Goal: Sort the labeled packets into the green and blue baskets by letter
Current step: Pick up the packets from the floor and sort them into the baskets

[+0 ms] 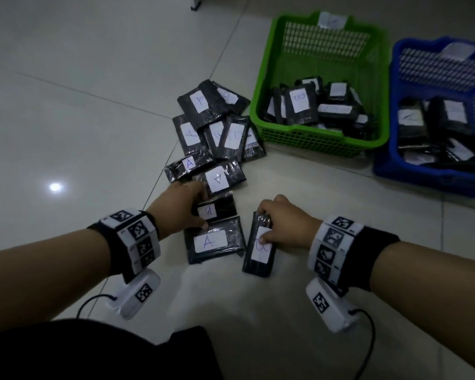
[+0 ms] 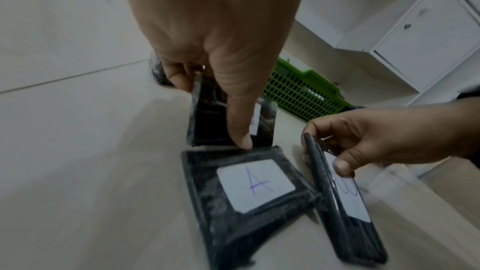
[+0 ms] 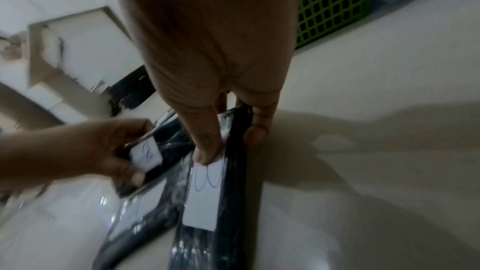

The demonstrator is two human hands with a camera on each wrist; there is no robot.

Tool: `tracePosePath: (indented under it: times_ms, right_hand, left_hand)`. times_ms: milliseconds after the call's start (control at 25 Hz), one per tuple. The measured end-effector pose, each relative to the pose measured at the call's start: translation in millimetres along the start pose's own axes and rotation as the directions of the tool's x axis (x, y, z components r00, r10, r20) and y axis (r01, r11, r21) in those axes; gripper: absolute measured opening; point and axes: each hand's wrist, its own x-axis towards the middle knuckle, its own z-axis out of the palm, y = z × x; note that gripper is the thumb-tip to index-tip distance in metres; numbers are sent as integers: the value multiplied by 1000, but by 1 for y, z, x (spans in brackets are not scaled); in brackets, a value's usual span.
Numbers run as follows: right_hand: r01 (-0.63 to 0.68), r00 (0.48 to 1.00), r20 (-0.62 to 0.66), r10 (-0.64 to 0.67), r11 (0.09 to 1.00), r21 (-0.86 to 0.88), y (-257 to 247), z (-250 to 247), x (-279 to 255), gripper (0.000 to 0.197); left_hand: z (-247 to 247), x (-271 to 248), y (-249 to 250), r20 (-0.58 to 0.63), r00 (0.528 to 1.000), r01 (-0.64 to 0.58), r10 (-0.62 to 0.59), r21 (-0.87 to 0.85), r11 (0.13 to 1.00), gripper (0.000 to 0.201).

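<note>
The right hand (image 1: 283, 223) pinches a black packet marked B (image 1: 259, 249), thumb on its white label and fingers curled round the far edge, its near end on the floor (image 1: 66, 119). Just left, the left hand (image 1: 180, 205) grips another B packet (image 1: 217, 209), lying against an A packet (image 1: 214, 241). More packets are heaped beyond. Far right stand the green basket (image 1: 299, 133) and blue basket (image 1: 412, 171), both holding packets.

Baskets: two, one green basket (image 1: 310, 133) and one blue basket (image 1: 422, 176). Hands: two. Loose packets (image 1: 217, 133) on floor: about eleven; exact count unclear where they overlap.
</note>
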Motion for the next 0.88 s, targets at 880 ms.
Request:
tracePosePath:
  times_ms: [880]
  right_hand:
    - [513, 643, -504, 577, 166, 843, 101, -172, -28, 35]
  left_hand:
    - [-65, 149, 145, -329, 944, -200, 35, -484, 852, 37]
